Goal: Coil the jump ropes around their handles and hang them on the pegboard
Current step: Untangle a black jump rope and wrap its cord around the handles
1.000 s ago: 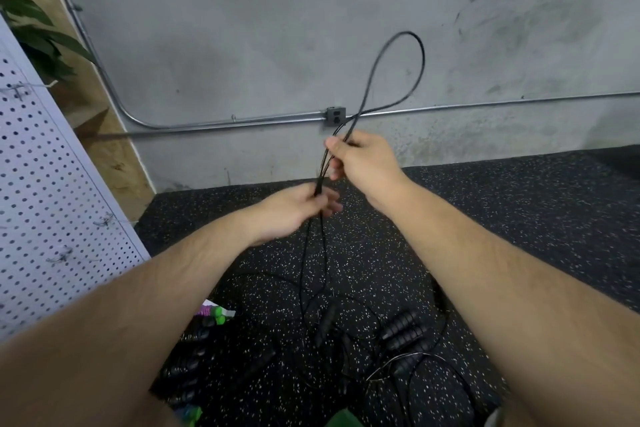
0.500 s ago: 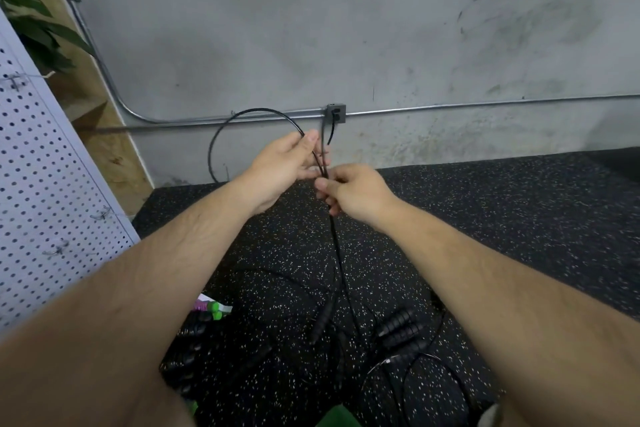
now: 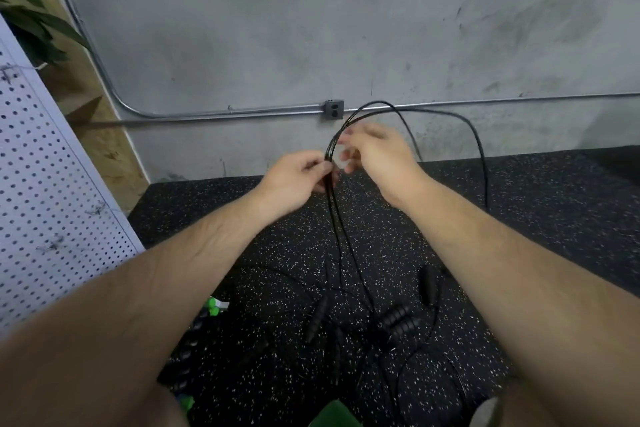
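Above the mat (image 3: 519,218), the rope (image 3: 329,158) was pinched by the left hand (image 3: 294,180) to keep loops gathered; the grip of the blurred right hand (image 3: 377,156) was indeterminable

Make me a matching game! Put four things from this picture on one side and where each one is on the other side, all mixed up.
Things:
1. pegboard
2. outlet box
3. ribbed handles
4. black rope

Places:
A. lying on the speckled floor
B. pinched in the left hand
C. standing at the left edge
D. on the grey wall, along the metal pipe

Pairs: 1-C, 2-D, 3-A, 4-B
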### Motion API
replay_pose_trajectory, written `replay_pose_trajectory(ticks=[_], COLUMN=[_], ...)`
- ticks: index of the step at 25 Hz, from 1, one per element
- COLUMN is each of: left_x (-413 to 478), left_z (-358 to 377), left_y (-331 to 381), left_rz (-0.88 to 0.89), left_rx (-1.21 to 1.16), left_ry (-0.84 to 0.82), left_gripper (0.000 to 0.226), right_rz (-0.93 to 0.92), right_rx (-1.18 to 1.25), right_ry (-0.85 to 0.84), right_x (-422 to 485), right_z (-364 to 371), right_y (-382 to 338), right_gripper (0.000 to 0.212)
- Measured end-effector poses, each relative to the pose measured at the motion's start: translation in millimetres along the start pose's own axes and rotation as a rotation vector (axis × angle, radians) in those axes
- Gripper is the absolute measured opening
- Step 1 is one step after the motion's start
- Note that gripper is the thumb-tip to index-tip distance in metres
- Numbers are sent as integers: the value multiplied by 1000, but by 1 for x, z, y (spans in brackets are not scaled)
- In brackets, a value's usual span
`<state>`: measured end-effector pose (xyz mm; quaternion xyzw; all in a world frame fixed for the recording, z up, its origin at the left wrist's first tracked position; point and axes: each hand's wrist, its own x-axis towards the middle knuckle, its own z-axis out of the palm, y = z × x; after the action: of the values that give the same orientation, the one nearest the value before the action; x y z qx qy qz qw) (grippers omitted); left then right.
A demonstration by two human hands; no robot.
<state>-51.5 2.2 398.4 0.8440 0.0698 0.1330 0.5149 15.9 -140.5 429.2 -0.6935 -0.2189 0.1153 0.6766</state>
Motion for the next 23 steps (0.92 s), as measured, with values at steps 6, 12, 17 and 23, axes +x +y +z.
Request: replay_pose_trajectory(ticks=[6, 12, 17, 23], left_x=[5, -10, -13, 1], left_z=[-5, -9, -3, -20], left_y=[26, 7, -7, 8], left_rz=[94, -13, -69, 39], left_rx=[-221, -68, 70, -129], left_ry=[122, -273, -165, 96], left_gripper=[21, 24, 15, 20], right_rz=[-27, -130, -140, 34], right_rx=[-822, -636, -177, -666], right_ry=[-320, -106, 28, -412], right_x=[-27, -16, -10, -28], right_z=[-1, -2, 1, 9], right_y=[47, 3, -13, 30], right_gripper=[15, 22, 23, 43])
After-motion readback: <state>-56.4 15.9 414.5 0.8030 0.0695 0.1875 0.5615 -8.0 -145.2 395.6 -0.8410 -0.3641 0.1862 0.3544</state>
